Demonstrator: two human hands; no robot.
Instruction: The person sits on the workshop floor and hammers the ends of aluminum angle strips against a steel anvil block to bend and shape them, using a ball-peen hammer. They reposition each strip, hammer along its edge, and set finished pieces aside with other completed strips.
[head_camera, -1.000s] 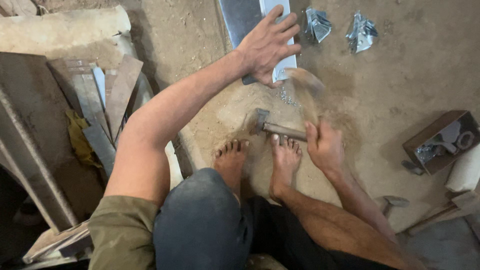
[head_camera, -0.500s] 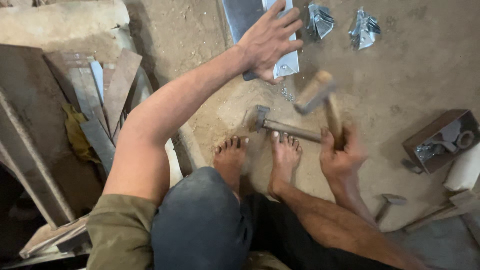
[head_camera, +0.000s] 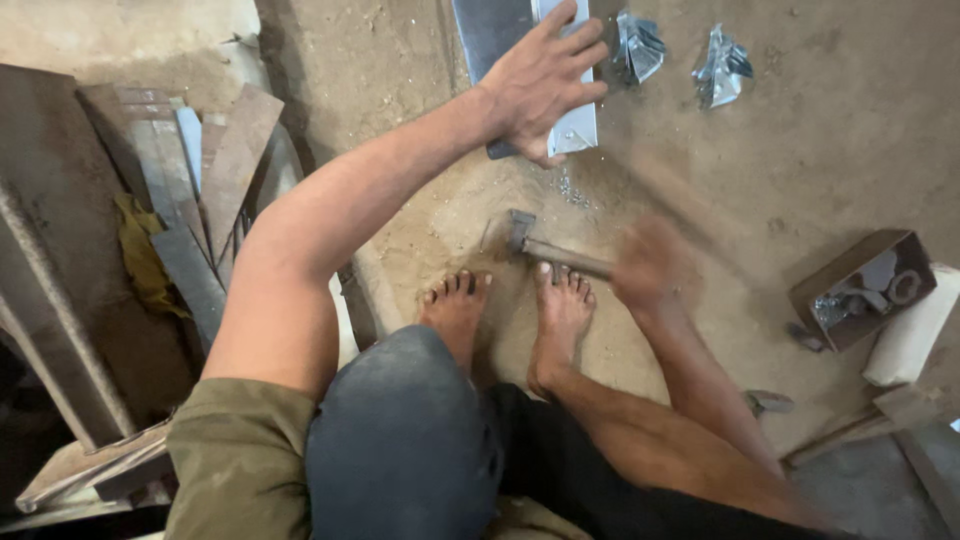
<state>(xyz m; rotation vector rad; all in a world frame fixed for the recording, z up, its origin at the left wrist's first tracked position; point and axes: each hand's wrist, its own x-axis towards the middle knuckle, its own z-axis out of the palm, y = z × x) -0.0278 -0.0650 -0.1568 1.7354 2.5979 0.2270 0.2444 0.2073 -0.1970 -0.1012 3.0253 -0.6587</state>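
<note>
Pressing my left hand (head_camera: 541, 82) flat on the stiff, thin, sharp-edged grey metal sheet (head_camera: 572, 128), I cannot tell what my blurred right hand (head_camera: 650, 268) grips.

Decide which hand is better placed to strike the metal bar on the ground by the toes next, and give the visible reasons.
Probably the right hand: it is motion-blurred just beside the metal bar, its grip unclear. The left hand lies spread flat on the metal sheet, farther away.
</note>
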